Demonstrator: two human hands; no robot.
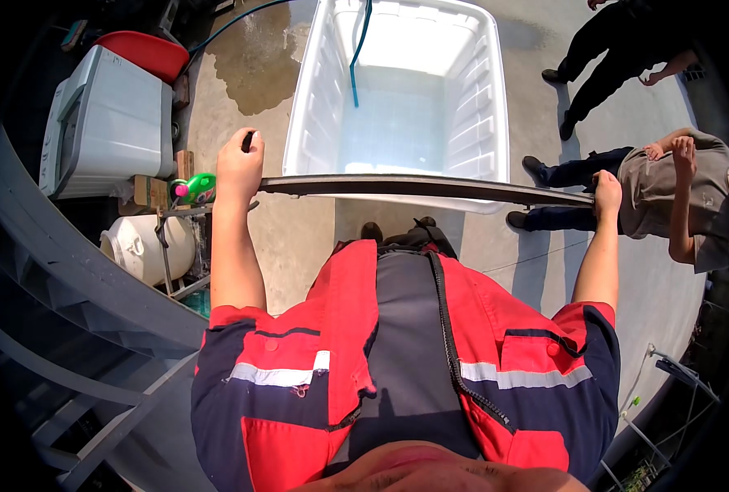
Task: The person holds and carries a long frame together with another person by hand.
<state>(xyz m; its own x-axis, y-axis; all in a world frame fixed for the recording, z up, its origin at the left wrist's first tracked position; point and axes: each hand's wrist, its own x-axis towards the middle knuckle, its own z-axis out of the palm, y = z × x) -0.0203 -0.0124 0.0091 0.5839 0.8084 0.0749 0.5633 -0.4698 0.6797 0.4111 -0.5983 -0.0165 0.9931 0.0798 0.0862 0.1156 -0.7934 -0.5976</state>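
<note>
Person here's got their left hand (240,168) and right hand (608,195) curled around opposite ends of a long dark board (430,187), spanning the near edge of that white tub (472,102). Can't tell if it's touching.

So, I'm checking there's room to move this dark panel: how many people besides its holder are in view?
2: one person in black trousers at upper right, another in a brownish top below, near the holder's right hand. Others may be hidden past the edges.
</note>
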